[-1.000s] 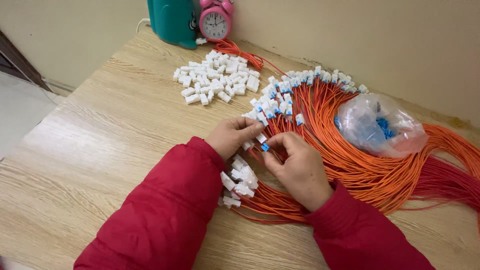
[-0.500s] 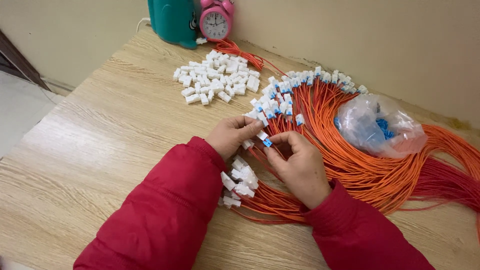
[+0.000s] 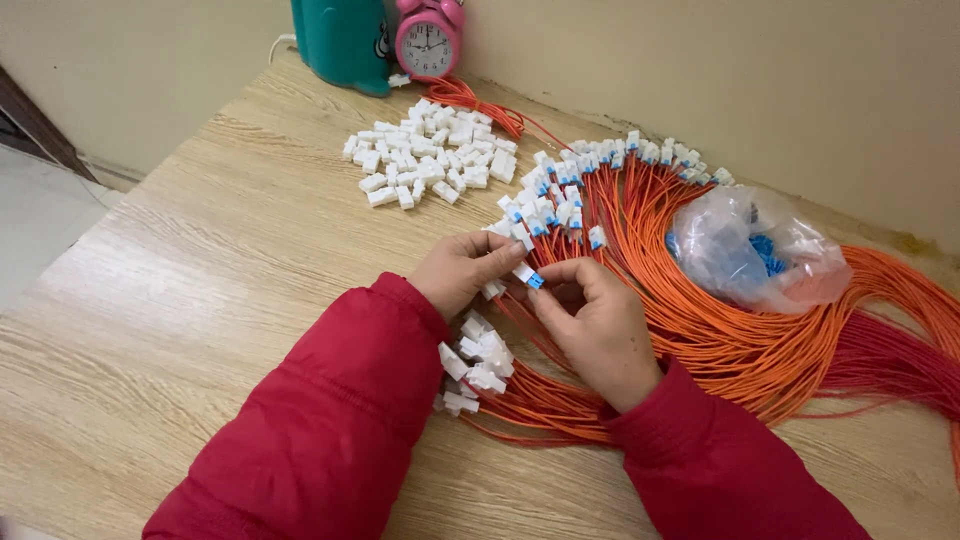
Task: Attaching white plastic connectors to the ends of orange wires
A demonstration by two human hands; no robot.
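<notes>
Orange wires (image 3: 700, 330) fan across the wooden table (image 3: 200, 300), and both hands meet right in the middle. Left hand (image 3: 462, 272) and right hand (image 3: 597, 325) pinch one white connector with a blue insert (image 3: 527, 274) between closed fingertips, looks like mid-seating. Pressing it home squarely seems next. Loose white housings (image 3: 425, 160) pile behind; a clear plastic bag (image 3: 755, 250) of blue bits sits right.

A small white plastic connector with a blue insert (image 3: 527, 275) sits pinched between the fingertips of both hands, tilted, blue end pointing down to the right. It is held just above the wooden table, over a sheaf of thin orange wires (image 3: 700, 330) that fan out toward the wall.
</notes>
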